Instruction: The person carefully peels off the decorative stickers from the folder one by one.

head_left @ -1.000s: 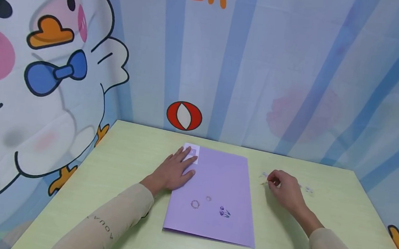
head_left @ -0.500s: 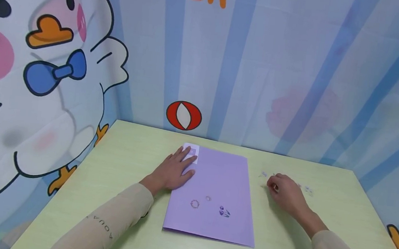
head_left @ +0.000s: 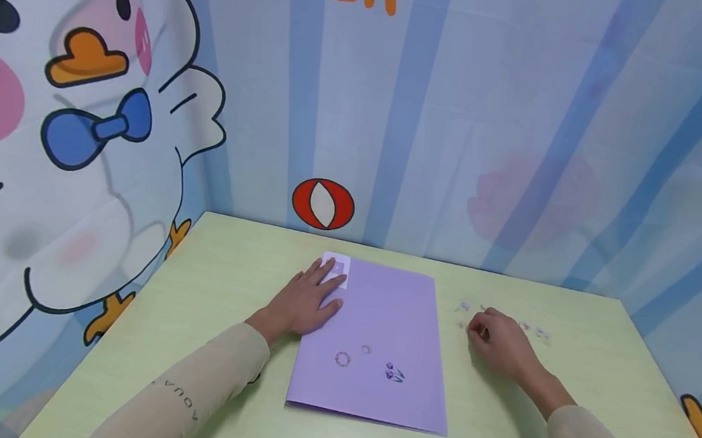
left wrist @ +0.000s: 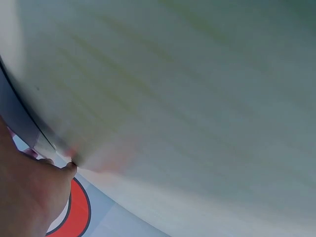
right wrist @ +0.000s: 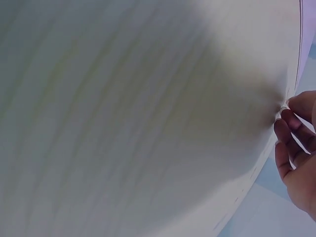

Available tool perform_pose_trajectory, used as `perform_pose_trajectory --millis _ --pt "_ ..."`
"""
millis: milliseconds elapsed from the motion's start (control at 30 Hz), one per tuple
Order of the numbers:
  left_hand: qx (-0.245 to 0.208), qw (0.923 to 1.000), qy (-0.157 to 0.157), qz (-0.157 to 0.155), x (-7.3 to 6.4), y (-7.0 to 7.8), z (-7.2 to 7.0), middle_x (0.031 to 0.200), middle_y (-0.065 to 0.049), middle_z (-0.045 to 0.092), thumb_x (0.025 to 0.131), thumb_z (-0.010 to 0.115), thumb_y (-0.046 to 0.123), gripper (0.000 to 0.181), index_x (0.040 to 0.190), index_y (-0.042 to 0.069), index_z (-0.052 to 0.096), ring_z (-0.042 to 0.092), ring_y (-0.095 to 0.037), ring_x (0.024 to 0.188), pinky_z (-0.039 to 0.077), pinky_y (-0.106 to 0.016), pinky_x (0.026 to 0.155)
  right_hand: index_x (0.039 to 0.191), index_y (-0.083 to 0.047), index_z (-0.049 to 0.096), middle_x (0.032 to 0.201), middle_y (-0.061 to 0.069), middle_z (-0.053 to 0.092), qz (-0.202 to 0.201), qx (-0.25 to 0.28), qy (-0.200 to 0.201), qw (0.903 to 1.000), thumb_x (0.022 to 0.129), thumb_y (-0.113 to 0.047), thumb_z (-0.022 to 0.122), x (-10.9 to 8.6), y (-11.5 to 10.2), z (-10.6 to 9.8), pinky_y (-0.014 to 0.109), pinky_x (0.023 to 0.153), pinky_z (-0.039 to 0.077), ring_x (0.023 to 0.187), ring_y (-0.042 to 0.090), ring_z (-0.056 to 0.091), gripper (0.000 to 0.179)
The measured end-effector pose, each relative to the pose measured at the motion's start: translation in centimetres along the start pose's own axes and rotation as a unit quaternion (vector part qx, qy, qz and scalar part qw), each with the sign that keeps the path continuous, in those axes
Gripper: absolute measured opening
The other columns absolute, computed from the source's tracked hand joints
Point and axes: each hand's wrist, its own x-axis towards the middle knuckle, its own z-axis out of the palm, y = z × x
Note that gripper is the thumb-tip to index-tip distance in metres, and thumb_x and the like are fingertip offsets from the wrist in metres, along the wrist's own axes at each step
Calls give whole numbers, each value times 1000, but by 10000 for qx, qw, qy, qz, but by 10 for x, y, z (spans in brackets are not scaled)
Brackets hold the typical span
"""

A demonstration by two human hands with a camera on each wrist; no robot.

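My left hand point(head_left: 304, 302) lies with fingers spread on the purple folder point(head_left: 391, 294), partly covering a white label point(head_left: 342, 268) at its far left corner. In the left wrist view only part of the left hand point(left wrist: 37, 197) shows. To the right of the folder, my right hand point(head_left: 499, 340) is low over the table, fingers bent and fingertips beside a small faint sticker point(head_left: 460, 325). In the right wrist view, the thumb and fingertips of the right hand point(right wrist: 298, 143) come together at the table surface; I cannot tell whether they pinch a sticker.
Small stickers, such as a purple one point(head_left: 464, 306) and a pale one point(head_left: 542, 333), lie around the right hand on the table point(head_left: 244, 258). Two ring-shaped stickers point(head_left: 342, 359) and a purple flower sticker point(head_left: 395, 373) are on the folder's near half. A printed duck curtain point(head_left: 363, 106) stands behind.
My right hand has shifted slightly down and right, and the faint sticker by its fingertips shows flatter on the table. The left hand and folder have stayed in place.
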Motion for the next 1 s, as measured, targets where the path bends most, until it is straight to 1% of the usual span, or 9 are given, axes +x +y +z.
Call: perform_pose_trajectory --millis 100,233,400,500,700,833,900,1000 --pt "9 10000 -14 3 1 0 1 179 -6 10 110 36 56 67 169 26 30 5 -33 164 19 -57 128 93 -4 72 85 -1 62 127 -12 -9 9999 95 -2 72 0 0 0 39 70 54 76 15 60 3" --pt "-30 10000 10 -5 2 0 2 179 -5 9 110 36 56 67 169 26 30 4 -32 164 18 -57 129 92 -6 70 84 0 62 256 -19 11 9997 95 -1 72 0 0 -1 38 68 52 75 14 58 6" --pt "-19 10000 30 -26 3 -1 3 179 -4 9 109 36 57 67 169 27 30 3 -32 164 18 -57 129 91 -7 68 80 -1 60 335 1 5 9994 96 -1 70 0 -2 -3 35 66 47 71 14 52 8" --pt "-19 10000 25 -36 3 -1 4 179 -4 8 109 36 57 67 169 27 30 3 -32 164 18 -56 129 91 -7 68 80 -2 60 361 14 -11 9993 96 -2 70 0 -2 -3 35 65 47 71 13 52 8" --pt "-23 10000 9 -36 3 -1 4 179 -5 9 109 36 57 67 169 27 30 3 -32 164 17 -56 129 92 -6 69 81 -1 62 297 19 77 9995 94 -2 71 -2 0 -2 36 67 50 73 13 55 5" --pt "-49 10000 -5 -32 2 -1 3 179 -5 9 109 37 57 67 169 27 30 3 -32 164 17 -57 129 92 -3 71 81 -1 63 215 1 199 9996 93 -3 72 0 -4 -3 36 67 50 73 14 55 2" --pt "-65 10000 -5 -33 1 -1 2 179 -5 9 109 37 57 67 169 27 30 3 -32 164 17 -57 129 93 -2 72 82 -1 64 128 73 247 9996 93 -4 73 2 -7 -2 35 67 50 74 13 56 2" --pt "-77 10000 0 -32 1 -1 2 179 -5 9 109 37 56 67 169 27 30 3 -32 164 17 -57 129 97 -3 73 84 -2 65 -10 294 215 9993 93 -4 74 4 -13 -2 35 68 51 76 13 58 4"
